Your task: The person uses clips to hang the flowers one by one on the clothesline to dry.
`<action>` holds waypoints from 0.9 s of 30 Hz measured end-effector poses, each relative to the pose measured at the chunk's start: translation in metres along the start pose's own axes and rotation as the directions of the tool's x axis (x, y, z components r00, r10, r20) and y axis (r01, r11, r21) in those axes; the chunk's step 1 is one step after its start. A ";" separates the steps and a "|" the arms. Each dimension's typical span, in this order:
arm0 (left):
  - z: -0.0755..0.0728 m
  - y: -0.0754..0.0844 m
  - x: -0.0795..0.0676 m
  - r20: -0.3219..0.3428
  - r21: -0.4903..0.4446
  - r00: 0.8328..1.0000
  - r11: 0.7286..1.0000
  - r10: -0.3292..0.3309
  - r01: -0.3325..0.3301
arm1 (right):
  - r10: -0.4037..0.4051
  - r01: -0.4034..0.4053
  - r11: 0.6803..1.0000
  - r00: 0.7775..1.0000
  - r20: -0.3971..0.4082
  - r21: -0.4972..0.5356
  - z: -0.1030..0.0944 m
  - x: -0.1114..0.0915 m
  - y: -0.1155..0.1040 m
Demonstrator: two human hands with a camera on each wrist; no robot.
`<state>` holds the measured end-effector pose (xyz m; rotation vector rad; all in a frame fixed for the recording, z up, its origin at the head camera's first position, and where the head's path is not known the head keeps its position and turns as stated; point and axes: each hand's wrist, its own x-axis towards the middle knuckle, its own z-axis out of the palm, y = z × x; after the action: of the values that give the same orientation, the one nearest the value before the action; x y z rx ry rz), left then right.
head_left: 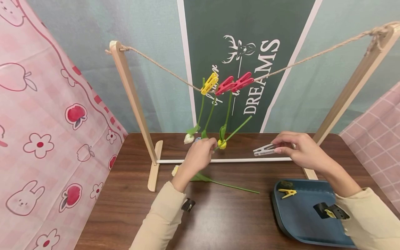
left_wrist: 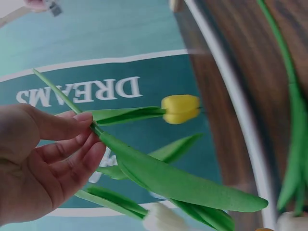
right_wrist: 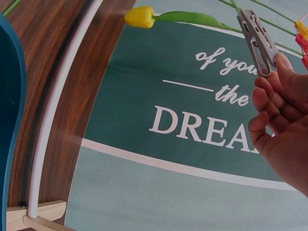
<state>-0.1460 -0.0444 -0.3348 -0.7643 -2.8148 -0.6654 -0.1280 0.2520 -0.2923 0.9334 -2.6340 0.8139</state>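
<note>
Head view: behind the white rod (head_left: 250, 160) we see the backdrop (head_left: 247, 17), dark green between paler panels and lettered DREAMS. Beneath the rod, the brown bench (head_left: 237, 222) carries the equipment. The wooden stand (head_left: 132, 100) has one upright at each end of the rod; its rope (head_left: 312, 56) sags between the uprights, above the rod. On the near side of the rod, toward its right end, we find the blue tray (head_left: 306, 222).

Left hand (head_left: 198, 154): raised over the rod, left of its middle. In the left wrist view we see thumb and fingers pinching the stem of the held flower (left_wrist: 187, 185). Its bare stem end points up and toward the rod's right end. We cannot tell its bloom colour.

Right hand (head_left: 301, 147): near the right end of the rod, thumb and fingers gripping the grey clip (head_left: 264, 150), which points toward the rod's left end. In the head view we note that clip and held flower are apart.

Lying flower (head_left: 201, 177): on the near side of the rod. White tulip (head_left: 189, 139) and yellow tulip (head_left: 222, 144): bloom down, on stems hanging from the rope above the rod.

Yellow clip (head_left: 209, 83) and two red clips (head_left: 242, 82): side by side on the rope, above the rod.
</note>
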 end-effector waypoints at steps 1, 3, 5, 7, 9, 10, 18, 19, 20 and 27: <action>-0.004 0.002 0.002 -0.009 -0.005 1.000 1.000 0.008 -0.008 | -0.001 0.001 1.000 1.000 -0.001 -0.004 0.000 0.000 0.000; -0.010 0.007 0.005 -0.026 -0.002 0.999 1.000 0.030 -0.030 | -0.002 0.002 1.000 1.000 -0.001 -0.012 0.000 0.000 0.000; -0.015 0.012 0.009 -0.042 -0.003 0.998 0.999 0.043 -0.043 | -0.002 0.002 1.000 1.000 -0.001 -0.012 0.001 0.000 0.000; -0.020 0.017 0.012 -0.059 -0.009 0.997 0.999 0.052 -0.053 | -0.004 0.004 1.000 1.000 -0.003 -0.016 0.001 0.000 0.000; -0.024 0.022 0.016 -0.074 -0.013 0.996 0.998 0.057 -0.058 | -0.005 0.005 1.000 1.000 -0.006 -0.016 0.001 0.000 0.001; -0.026 0.024 0.017 -0.076 -0.019 0.995 0.998 0.057 -0.058 | -0.006 0.005 1.000 1.000 -0.006 -0.017 0.000 0.000 0.001; -0.038 0.039 0.027 -0.113 -0.049 0.992 0.997 0.049 -0.054 | 0.011 -0.010 1.000 1.000 0.005 -0.029 -0.001 0.000 0.000; -0.038 0.039 0.028 -0.116 -0.050 0.992 0.997 0.047 -0.053 | 0.012 -0.012 0.999 1.000 0.006 -0.034 -0.001 0.001 0.000; -0.039 0.040 0.029 -0.116 -0.052 0.992 0.997 0.042 -0.049 | 0.014 -0.013 0.999 1.000 0.007 -0.038 -0.001 0.001 0.000; -0.038 0.041 0.035 -0.118 -0.073 0.993 0.996 0.031 -0.040 | 0.022 -0.022 0.999 1.000 0.013 -0.042 -0.004 0.003 -0.001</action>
<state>-0.1538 -0.0149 -0.2768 -0.7601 -2.6778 -0.7881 -0.1295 0.2525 -0.2878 0.9040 -2.6666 0.7567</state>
